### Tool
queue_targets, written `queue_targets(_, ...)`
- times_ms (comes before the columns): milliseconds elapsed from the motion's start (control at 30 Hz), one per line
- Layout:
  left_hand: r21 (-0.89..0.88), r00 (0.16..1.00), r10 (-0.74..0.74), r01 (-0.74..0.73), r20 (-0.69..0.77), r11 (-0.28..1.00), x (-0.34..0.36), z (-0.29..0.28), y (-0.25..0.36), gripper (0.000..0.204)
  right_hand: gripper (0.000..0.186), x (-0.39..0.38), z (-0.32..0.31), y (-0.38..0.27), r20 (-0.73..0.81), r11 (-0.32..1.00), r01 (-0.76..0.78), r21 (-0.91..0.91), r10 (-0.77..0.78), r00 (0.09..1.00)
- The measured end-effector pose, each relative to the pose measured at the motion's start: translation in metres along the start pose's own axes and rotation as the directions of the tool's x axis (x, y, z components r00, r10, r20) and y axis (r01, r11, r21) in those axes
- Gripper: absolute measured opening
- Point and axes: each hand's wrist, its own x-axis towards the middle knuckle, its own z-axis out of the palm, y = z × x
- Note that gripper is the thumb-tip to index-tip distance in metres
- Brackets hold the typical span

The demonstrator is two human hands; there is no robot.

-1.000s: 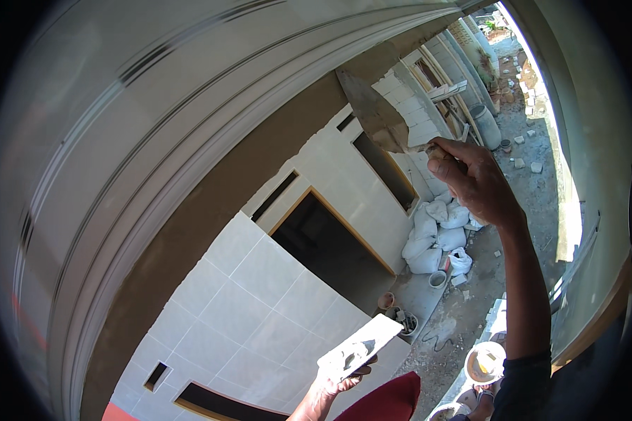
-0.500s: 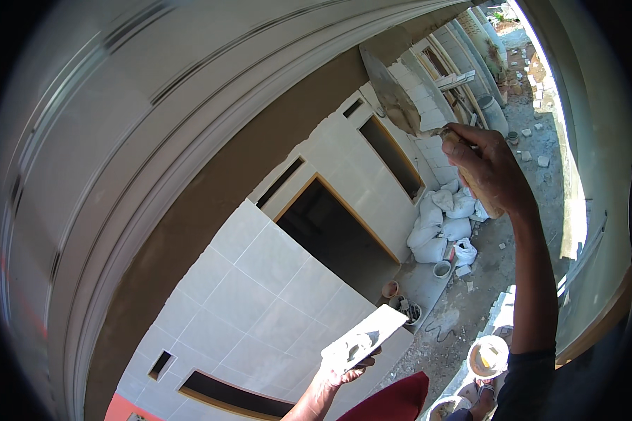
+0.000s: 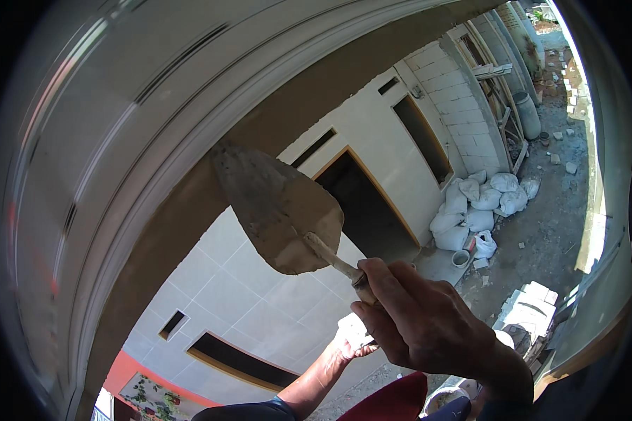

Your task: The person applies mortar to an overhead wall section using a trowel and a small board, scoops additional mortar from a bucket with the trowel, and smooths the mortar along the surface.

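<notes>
My right hand (image 3: 428, 319) grips the wooden handle of a steel trowel (image 3: 281, 210), its blade coated in grey-brown mortar and its tip up at the brown plastered strip (image 3: 161, 214) beside the white stepped moulding (image 3: 119, 161). Below and behind, my left hand (image 3: 344, 351) holds a white rectangular board (image 3: 352, 324), largely hidden by my right hand.
A tiled wall (image 3: 239, 274) with openings and an orange-framed doorway (image 3: 358, 196) lies below. White sacks (image 3: 481, 217) are heaped beside a bucket (image 3: 460, 258) on the rubble-strewn ground. Timber leans by a block wall (image 3: 456, 105); pale blocks and containers sit at lower right.
The trowel and my right hand have swung down and leftward, the blade now much nearer along the plaster strip. My left hand with the board is now mostly behind my right hand.
</notes>
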Motion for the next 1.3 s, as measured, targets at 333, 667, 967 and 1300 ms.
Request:
queue_targets(333, -0.014, 1.000, -0.021, 0.021, 0.017, 1.000, -0.002, -0.005, 0.000, 0.046, 0.043, 0.001, -0.002, 0.016, -0.060, 0.985, 0.048, -0.164, -0.058, 0.996)
queue_targets(667, -0.008, 0.989, 0.024, -0.026, -0.148, 1.000, -0.015, 0.007, 0.004, 0.044, 0.033, 0.011, -0.030, 0.047, -0.337, 0.990, -0.031, -0.138, -0.018, 0.941)
queue_targets(967, 0.448, 0.817, 0.513, -0.367, -0.264, 0.815, -0.023, 0.082, -0.048, 0.038, 0.043, 0.004, 0.005, -0.010, 0.123, 0.989, 0.142, -0.042, -0.136, 0.983)
queue_targets(1300, 0.028, 0.983, 0.044, -0.040, -0.181, 0.999, 0.010, -0.007, 0.011, 0.042, 0.033, 0.006, -0.065, 0.081, -0.266, 0.958, -0.150, -0.243, 0.083, 0.961)
